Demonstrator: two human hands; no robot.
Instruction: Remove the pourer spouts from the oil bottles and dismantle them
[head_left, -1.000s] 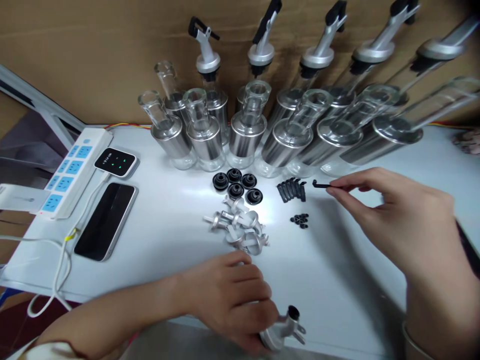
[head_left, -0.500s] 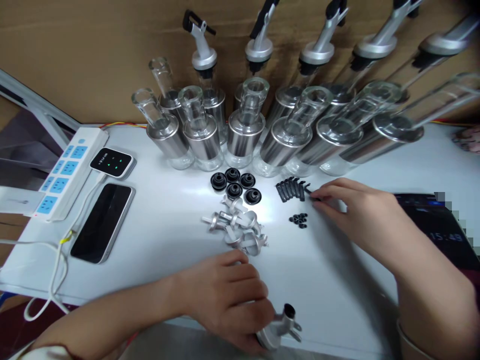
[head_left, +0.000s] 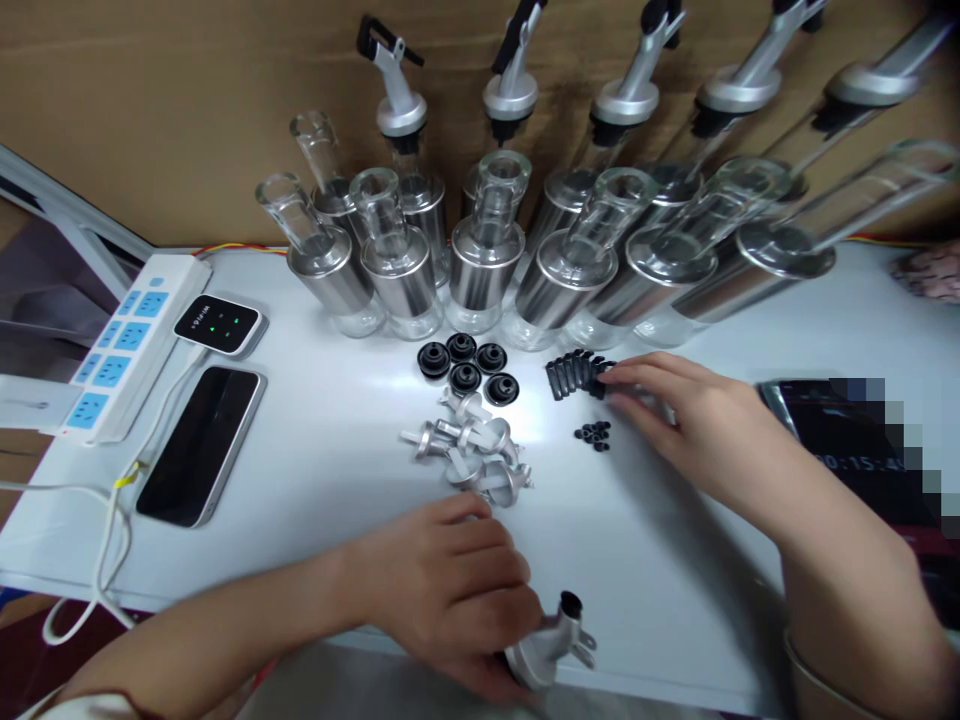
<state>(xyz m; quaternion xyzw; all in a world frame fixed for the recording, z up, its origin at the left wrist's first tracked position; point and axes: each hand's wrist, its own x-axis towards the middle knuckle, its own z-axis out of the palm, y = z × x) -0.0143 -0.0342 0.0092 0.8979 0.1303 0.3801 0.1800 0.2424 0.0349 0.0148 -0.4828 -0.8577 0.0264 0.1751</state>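
Note:
My left hand (head_left: 457,590) is closed around a silver bottle pourer (head_left: 544,645) near the table's front edge. The pourer's spout has a black opening at its tip, and metal tabs stick out at its side. My right hand (head_left: 675,410) pinches at the right end of a row of black pourer levers (head_left: 571,376); its fingertips partly cover the last lever. Just below them is a cluster of tiny black plugs (head_left: 594,434). Left of these lie a pile of silver pourer spouts (head_left: 480,440) and several round black stoppers (head_left: 465,377).
Glass bottles with steel sleeves (head_left: 487,265) stand in rows along the back; the rear ones mostly carry pourers (head_left: 403,110). At left are a power strip (head_left: 112,350), a Wi-Fi device (head_left: 221,323), a phone (head_left: 201,445) and white cables. A dark-screened timer (head_left: 847,440) lies at right.
My right hand has shifted slightly left, so its fingertips now reach the end of the lever row. My left hand still holds the pourer in nearly the same place.

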